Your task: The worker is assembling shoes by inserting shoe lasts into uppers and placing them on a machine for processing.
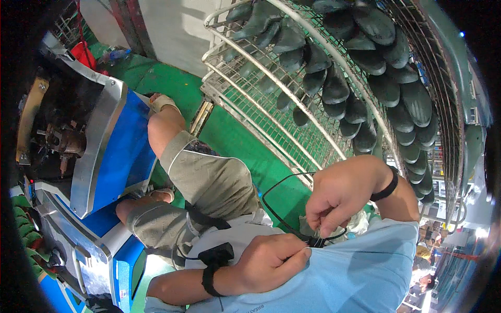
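Observation:
My left hand (274, 263), wearing a black wrist band, is closed at the front of my light blue shirt (360, 268). Its thumb and fingertips pinch what looks like the shirt's edge. Just above it, my right hand (342, 195) is closed too. Its fingertips hold a small shiny clip (318, 235) beside a black end piece, partly hidden by the fingers. A thin black cable (272, 208) loops out from there toward my lap. Near my left wrist lies a small black box (216, 254) with a cord. My legs, in olive shorts (209, 175), stretch away to the left.
A white wire rack (271, 78), hung with several dark shoe-shaped pieces (334, 86), stands close by my right arm. On the left is a blue and grey machine (125, 151) with a dark opening. The floor (250, 151) is green; a red bucket (82, 53) stands far left.

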`<act>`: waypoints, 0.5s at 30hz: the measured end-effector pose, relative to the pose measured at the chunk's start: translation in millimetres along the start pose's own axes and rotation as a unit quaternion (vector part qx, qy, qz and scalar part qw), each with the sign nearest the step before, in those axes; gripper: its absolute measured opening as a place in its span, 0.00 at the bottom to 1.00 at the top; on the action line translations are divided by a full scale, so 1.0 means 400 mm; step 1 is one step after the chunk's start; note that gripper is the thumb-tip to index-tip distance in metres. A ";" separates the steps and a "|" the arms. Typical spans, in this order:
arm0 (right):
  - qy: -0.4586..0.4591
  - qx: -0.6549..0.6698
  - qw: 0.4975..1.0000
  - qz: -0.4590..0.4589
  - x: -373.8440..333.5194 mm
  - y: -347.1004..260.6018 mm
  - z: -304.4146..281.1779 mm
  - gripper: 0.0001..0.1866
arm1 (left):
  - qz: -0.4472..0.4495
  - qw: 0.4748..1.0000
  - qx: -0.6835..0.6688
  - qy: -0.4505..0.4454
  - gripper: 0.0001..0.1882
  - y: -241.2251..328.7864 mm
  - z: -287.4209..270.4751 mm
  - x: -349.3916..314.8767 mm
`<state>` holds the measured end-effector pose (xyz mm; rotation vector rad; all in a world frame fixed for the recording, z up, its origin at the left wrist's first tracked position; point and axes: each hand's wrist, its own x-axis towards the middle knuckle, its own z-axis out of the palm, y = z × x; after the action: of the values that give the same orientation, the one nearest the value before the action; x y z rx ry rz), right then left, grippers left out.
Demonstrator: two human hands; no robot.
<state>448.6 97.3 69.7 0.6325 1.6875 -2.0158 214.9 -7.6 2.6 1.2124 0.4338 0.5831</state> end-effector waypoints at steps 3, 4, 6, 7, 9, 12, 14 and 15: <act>0.004 -0.015 1.000 0.025 -0.003 -0.028 -0.002 0.13 | 0.004 1.000 0.022 0.004 0.08 -0.001 0.001 0.002; 0.002 -0.019 0.999 0.033 -0.004 -0.034 -0.002 0.13 | 0.034 0.999 0.043 0.004 0.07 -0.002 0.001 0.003; 0.002 -0.033 0.999 0.036 -0.002 -0.038 0.000 0.12 | 0.065 0.996 0.063 0.005 0.06 -0.001 0.000 0.005; 0.002 -0.047 0.998 0.038 -0.001 -0.040 0.000 0.11 | 0.061 0.995 0.075 -0.006 0.06 0.002 -0.001 0.007; -0.005 -0.046 0.997 0.056 0.002 -0.060 -0.007 0.11 | 0.057 0.994 0.087 -0.016 0.06 0.008 -0.002 0.007; -0.023 -0.053 0.994 0.096 0.000 -0.076 -0.026 0.11 | 0.066 0.992 0.103 0.012 0.06 0.014 0.000 0.002; -0.035 -0.060 0.991 0.119 0.001 -0.083 -0.033 0.11 | 0.055 0.993 0.101 0.014 0.06 0.016 -0.002 0.001; -0.045 -0.032 0.991 0.122 0.001 -0.086 -0.034 0.12 | 0.056 0.993 0.100 0.015 0.06 0.014 -0.001 0.003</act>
<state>428.7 116.3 94.6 0.6806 1.5354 -1.7846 214.5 -5.0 8.0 1.4282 0.4601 0.6669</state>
